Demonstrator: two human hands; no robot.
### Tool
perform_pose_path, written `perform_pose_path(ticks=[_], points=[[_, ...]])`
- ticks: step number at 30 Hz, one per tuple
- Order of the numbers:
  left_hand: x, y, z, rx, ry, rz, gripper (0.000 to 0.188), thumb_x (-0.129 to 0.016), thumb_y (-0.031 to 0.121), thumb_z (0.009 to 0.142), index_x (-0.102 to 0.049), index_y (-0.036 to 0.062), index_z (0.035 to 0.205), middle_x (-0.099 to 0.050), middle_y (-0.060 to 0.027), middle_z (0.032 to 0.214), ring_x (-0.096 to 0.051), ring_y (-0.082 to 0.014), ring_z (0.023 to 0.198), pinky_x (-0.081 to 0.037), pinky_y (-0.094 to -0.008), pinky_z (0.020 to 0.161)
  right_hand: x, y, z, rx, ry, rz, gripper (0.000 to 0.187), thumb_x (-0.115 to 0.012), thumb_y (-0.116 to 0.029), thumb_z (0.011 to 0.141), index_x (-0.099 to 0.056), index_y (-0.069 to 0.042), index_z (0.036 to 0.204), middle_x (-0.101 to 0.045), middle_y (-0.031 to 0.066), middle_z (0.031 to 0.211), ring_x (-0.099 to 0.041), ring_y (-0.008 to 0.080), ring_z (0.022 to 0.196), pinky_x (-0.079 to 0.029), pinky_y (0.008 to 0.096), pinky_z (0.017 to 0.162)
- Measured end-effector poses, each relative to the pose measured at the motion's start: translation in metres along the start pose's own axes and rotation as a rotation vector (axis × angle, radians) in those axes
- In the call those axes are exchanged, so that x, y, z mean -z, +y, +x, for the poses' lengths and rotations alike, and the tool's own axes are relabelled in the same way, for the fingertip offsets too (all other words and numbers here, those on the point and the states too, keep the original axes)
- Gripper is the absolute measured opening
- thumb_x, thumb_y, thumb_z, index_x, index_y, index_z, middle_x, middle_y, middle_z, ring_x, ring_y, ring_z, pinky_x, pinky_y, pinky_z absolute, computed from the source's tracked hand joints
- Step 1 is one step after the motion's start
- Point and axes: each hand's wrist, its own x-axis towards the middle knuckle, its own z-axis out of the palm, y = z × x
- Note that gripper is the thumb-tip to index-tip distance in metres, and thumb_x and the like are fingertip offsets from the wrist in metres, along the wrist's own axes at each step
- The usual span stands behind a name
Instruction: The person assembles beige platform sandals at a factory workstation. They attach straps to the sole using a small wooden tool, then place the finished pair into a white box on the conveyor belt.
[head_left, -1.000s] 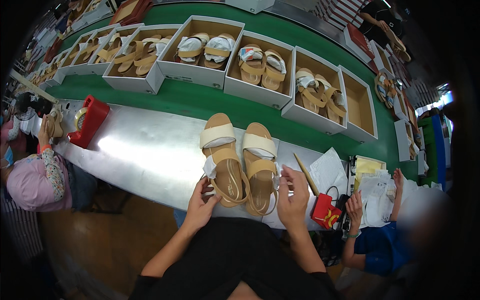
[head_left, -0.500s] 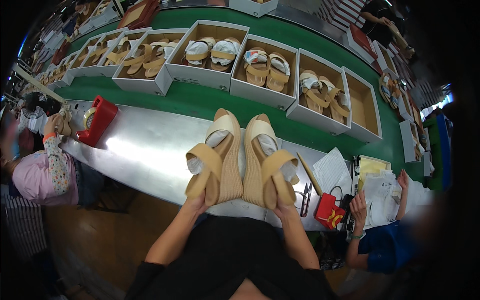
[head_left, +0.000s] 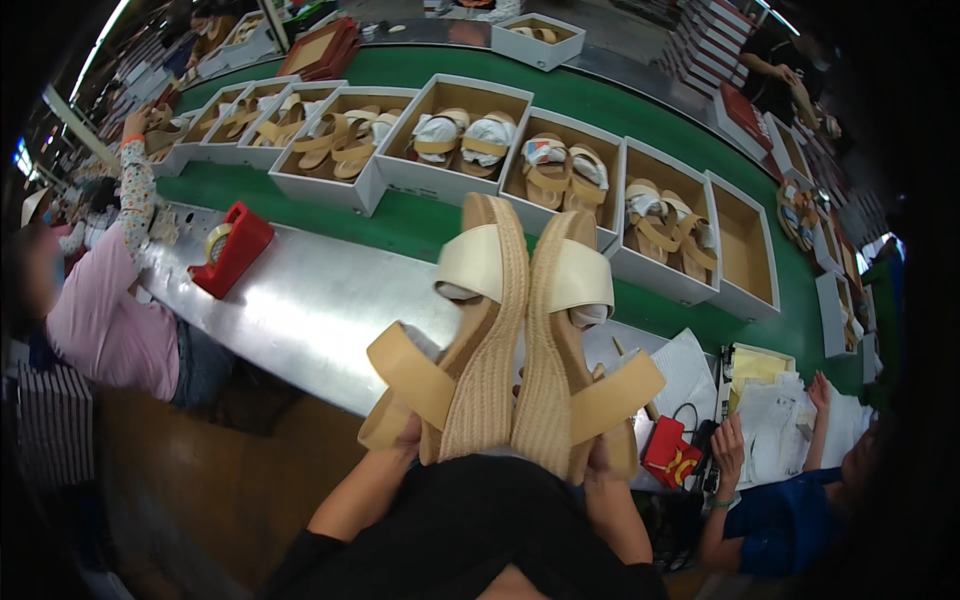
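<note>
A pair of tan wedge sandals is raised close in front of me, woven soles side by side and toes pointing away. My left hand (head_left: 403, 438) is closed on the heel end of the left wedge sandal (head_left: 481, 395). By its heel, the right wedge sandal (head_left: 545, 400) is gripped in my right hand (head_left: 603, 468). Each has a cream toe band and a tan ankle strap, with white paper tucked under the toe band. The sandals and straps cover most of my fingers.
Open white shoe boxes (head_left: 440, 178) with sandals line the green conveyor (head_left: 385, 232); one box (head_left: 743, 255) holds none. A red tape dispenser (head_left: 236, 250) stands on the metal table (head_left: 300, 310). A co-worker in pink (head_left: 110, 320) reaches at left; another in blue (head_left: 780, 525) handles papers (head_left: 770, 415) at right.
Both sandals have come up closer to me, and their soles now nearly touch. The co-worker at left has stretched an arm out to a box on the conveyor. My view has shifted slightly.
</note>
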Motion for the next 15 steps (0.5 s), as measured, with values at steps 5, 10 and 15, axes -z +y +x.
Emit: perform_pose_path(ticks=[5,10,15], points=[[0.018,0.012,0.005,-0.318,-0.014,0.683,0.076,-0.067,0.036,0.096,-0.031,0.0022,0.153,-0.052,-0.0113,0.139,-0.055,-0.0206,0.124,-0.048,-0.0363,0.103,-0.085,-0.050,0.019,0.649,0.132,-0.787,0.070,-0.076,-0.026,0.087,-0.044,-0.002,0.145,-0.048,0.0184,0.141,-0.051,0.0319,0.128,-0.042,0.0413,0.108],[0.029,0.030,0.014,-0.635,0.028,1.259,0.080,-0.064,0.032,0.095,-0.024,-0.0049,0.154,-0.027,-0.0174,0.155,-0.033,-0.0278,0.143,-0.031,-0.0414,0.116,-0.068,-0.077,0.017,1.116,0.205,-1.435,0.073,-0.082,-0.011,0.073,-0.051,-0.006,0.138,-0.045,0.0271,0.140,-0.051,0.0436,0.122,-0.045,0.0468,0.102],[0.049,0.044,0.015,-0.670,-0.020,1.406,0.081,-0.061,0.042,0.095,-0.031,-0.0065,0.152,-0.021,-0.0236,0.155,-0.027,-0.0345,0.145,-0.029,-0.0445,0.116,-0.064,-0.096,0.001,1.261,0.174,-1.541,0.067,-0.082,-0.014,0.074,-0.053,-0.009,0.134,-0.045,0.0304,0.139,-0.052,0.0445,0.122,-0.047,0.0498,0.098]])
